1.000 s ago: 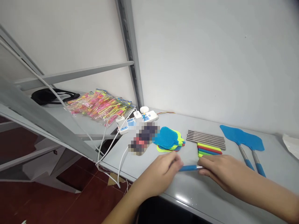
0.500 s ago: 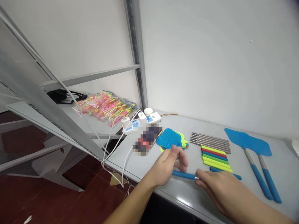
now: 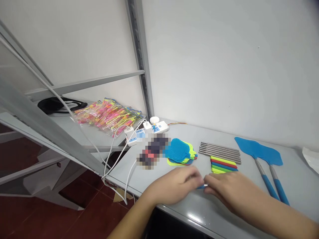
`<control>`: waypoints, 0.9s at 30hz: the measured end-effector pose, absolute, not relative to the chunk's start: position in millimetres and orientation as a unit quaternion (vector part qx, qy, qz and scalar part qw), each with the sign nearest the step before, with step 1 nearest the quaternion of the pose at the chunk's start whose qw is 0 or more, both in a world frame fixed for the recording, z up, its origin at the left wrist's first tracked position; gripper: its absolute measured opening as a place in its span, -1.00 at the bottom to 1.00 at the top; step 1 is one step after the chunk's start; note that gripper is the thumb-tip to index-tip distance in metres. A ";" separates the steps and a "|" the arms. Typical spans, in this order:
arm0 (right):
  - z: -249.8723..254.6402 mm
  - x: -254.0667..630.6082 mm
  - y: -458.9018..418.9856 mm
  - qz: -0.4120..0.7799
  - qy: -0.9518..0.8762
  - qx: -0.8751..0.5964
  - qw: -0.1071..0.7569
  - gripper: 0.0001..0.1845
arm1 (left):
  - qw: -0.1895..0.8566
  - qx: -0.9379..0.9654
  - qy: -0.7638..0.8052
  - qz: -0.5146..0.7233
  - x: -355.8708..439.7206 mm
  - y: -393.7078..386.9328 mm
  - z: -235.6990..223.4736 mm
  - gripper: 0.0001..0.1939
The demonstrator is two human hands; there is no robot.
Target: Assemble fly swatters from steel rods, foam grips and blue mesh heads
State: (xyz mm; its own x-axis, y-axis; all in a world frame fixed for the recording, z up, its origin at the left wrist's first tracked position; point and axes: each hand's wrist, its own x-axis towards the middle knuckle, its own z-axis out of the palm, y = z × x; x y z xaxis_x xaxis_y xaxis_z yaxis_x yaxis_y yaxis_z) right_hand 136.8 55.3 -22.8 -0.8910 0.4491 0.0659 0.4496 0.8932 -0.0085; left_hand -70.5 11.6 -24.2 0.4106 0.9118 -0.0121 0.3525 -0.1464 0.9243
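My left hand (image 3: 178, 185) is closed around a blue handle sleeve (image 3: 200, 187), of which only a short end shows. My right hand (image 3: 225, 191) pinches a shiny metal rod (image 3: 205, 185) right where it meets that sleeve; the rest of the rod is hidden under the hand. Beyond my left hand lies a stack of fly swatter heads (image 3: 178, 150), blue on top with yellow and red below. Several coloured sleeves (image 3: 223, 164) lie in a row behind my right hand, which partly covers them. Metal rods (image 3: 220, 152) are lined up behind those.
Two blue fly swatters (image 3: 259, 151) with blue grips lie at the right. A pixelated object (image 3: 153, 151) and a power strip (image 3: 161, 126) with white cables are to the left. Bagged colourful items (image 3: 107, 116) lie on the side shelf, beyond a metal post (image 3: 142, 59).
My left hand has gone from loosely open to closed over the blue sleeve, and has come close to my right hand. The view has shifted slightly. A loose blue sleeve is now hidden.
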 end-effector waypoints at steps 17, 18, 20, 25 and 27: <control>-51.7 75.3 132.6 -0.047 -0.978 -0.173 0.103 -0.37 | 0.578 0.398 0.508 0.500 -110.1 -16.1 -65.8 -0.65; -58.2 74.1 129.6 -0.063 -0.977 -0.171 0.108 -0.44 | 0.579 0.380 0.509 0.511 -109.7 -15.5 -68.8 -0.64; -66.8 75.0 124.3 -0.088 -0.975 -0.160 0.124 -0.56 | 0.582 0.349 0.504 0.535 -108.0 -13.8 -73.1 -0.62; -68.7 85.1 115.8 -0.145 -0.967 -0.107 0.179 -0.65 | 0.569 0.302 0.462 0.609 -104.6 1.5 -65.6 -0.62; -65.1 90.0 113.4 -0.156 -0.963 -0.103 0.195 -0.64 | 0.555 0.296 0.428 0.649 -101.8 14.9 -51.6 -0.63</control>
